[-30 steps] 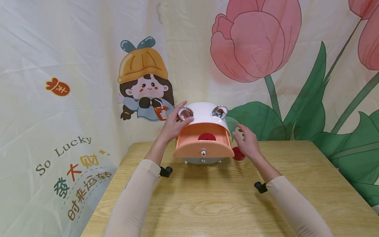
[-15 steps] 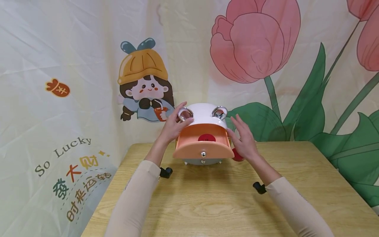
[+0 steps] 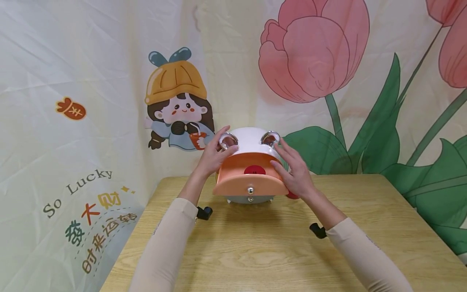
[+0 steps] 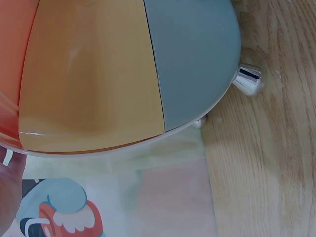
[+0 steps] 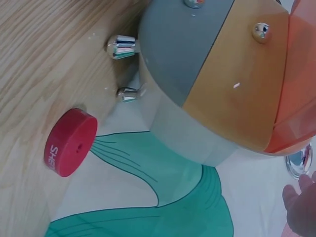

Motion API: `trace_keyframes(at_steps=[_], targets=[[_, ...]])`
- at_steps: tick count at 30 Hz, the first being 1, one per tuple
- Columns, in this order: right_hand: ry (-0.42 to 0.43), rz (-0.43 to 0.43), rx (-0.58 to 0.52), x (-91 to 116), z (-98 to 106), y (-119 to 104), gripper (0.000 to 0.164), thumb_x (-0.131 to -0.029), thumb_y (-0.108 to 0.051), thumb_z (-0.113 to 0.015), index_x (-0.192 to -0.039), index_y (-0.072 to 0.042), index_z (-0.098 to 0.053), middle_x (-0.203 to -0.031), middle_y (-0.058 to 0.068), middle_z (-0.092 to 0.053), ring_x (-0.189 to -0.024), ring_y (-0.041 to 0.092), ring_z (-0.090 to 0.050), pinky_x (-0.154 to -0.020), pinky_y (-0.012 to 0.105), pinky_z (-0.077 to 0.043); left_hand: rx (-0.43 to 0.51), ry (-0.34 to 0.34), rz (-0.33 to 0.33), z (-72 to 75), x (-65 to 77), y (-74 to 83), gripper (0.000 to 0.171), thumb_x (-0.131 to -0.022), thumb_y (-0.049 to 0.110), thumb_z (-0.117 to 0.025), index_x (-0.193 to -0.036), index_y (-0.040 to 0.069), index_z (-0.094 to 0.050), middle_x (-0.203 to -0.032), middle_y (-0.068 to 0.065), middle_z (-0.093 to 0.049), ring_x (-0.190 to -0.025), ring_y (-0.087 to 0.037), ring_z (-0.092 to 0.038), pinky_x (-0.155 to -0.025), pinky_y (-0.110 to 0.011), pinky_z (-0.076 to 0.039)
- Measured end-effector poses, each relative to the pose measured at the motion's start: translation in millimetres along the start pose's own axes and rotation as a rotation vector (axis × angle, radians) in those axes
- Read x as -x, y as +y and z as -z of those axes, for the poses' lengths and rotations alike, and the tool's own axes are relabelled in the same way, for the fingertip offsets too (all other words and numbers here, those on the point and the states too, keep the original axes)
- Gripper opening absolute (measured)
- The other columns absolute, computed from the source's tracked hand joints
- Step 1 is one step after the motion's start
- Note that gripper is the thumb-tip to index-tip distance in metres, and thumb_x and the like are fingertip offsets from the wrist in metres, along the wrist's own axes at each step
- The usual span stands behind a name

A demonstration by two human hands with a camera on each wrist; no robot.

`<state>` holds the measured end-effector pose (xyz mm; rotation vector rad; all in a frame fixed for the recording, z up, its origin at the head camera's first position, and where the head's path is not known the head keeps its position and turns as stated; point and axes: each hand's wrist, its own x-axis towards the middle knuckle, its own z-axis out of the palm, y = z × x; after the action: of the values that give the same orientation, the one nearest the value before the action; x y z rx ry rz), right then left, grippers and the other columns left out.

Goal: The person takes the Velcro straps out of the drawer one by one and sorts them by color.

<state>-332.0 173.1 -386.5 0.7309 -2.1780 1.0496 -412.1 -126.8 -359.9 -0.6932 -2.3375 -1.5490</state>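
Observation:
A small rounded drawer box (image 3: pixel 251 136) with a white shell and silver ring ears stands on the wooden table. Its coral top drawer (image 3: pixel 231 185) is pulled out, with a red disc (image 3: pixel 254 169) inside. Below it, the yellow drawer (image 4: pixel 91 79) and the grey-blue drawer (image 4: pixel 197 59) are closed. My left hand (image 3: pixel 213 157) grips the box at the left ring ear (image 3: pixel 228 140), thumb in front. My right hand (image 3: pixel 297 175) has its fingers extended beside the right ring ear (image 3: pixel 270 139), thumb over the coral drawer's right side.
A red roll (image 5: pixel 71 143) with white lettering stands on edge on the table (image 3: pixel 248 247), right of the box and partly behind my right hand in the head view. A printed cloth (image 3: pixel 109 61) hangs behind the table. Black wrist mounts (image 3: pixel 205 212) show under both forearms.
My right hand has moved left and slightly up, from beside the box to its right ring ear, and covers more of the red roll. My left hand has stayed in place.

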Motion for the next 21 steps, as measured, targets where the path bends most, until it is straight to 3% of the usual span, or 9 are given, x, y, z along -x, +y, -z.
trace_keyframes(at_steps=[11,21], targets=[[-0.033,0.089,-0.062,-6.3,2.5,-7.4,0.063,-0.099,-0.022,-0.071,-0.157,-0.016,-0.048,-0.168,0.008,-0.037,-0.154,0.031,-0.038,-0.116,0.066,-0.037,0.005,-0.001,-0.005,-0.7,1.1,1.1,0.078,-0.094,0.044,-0.076,-0.161,0.035,-0.037,-0.148,-0.005,-0.054,-0.135,-0.034,-0.055,-0.109,-0.060,-0.048],[-0.043,0.184,-0.127,-12.2,2.8,-14.5,0.059,-0.093,-0.004,-0.074,-0.149,-0.012,-0.057,-0.153,0.008,-0.056,-0.144,0.027,-0.052,-0.114,0.051,-0.045,0.017,-0.001,-0.002,0.1,0.3,1.9,0.078,-0.094,0.043,-0.076,-0.161,0.034,-0.037,-0.147,-0.006,-0.054,-0.133,-0.034,-0.056,-0.109,-0.058,-0.049]])
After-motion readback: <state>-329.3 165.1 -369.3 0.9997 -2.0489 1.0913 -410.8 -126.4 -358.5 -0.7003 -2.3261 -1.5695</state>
